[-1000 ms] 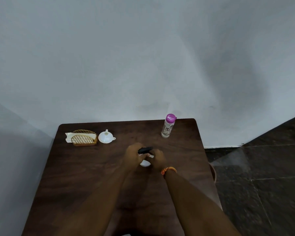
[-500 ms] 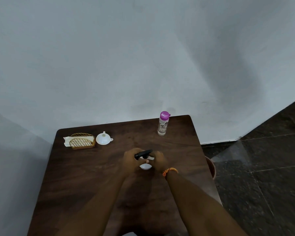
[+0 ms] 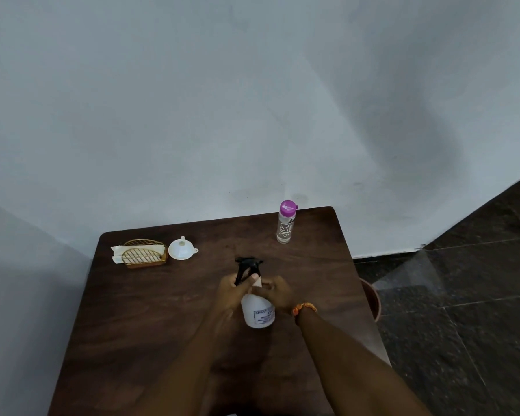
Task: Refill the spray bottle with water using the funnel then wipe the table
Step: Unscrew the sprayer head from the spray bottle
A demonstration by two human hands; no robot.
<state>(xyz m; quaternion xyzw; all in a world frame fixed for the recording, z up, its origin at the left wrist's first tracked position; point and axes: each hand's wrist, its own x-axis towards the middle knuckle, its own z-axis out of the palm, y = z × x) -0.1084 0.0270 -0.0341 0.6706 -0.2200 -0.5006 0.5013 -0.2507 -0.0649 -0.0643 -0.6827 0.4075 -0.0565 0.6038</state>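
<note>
Spray bottle (image 3: 258, 310) sits mid-table on the dark wooden table (image 3: 132, 325), white body with a printed label facing the camera, black trigger head (image 3: 248, 267) on top, tilted up and away toward the wall. Both hands on it. Left hand (image 3: 233, 292) wraps the neck from the left, fingers curled closed around the base of the trigger head, thumb (image 3: 251, 279) pressed across the front of the neck just under the black part. Right hand (image 3: 275, 292) grips from the right side at the shoulder of the bottle, fingers closed, fingertips touching the white collar; orange wristband (image 3: 304, 308) on that wrist. Bottle body shows below and between the two hands. Cannot tell whether the bottle base rests on the table or is lifted slightly.

White funnel (image 3: 181, 249) lies back left, wide mouth down, spout up, just beside a wire napkin holder (image 3: 144, 254) with white napkins. Clear water bottle (image 3: 285, 222) with purple cap stands upright at back right near the table edge, well apart from the hands.
</note>
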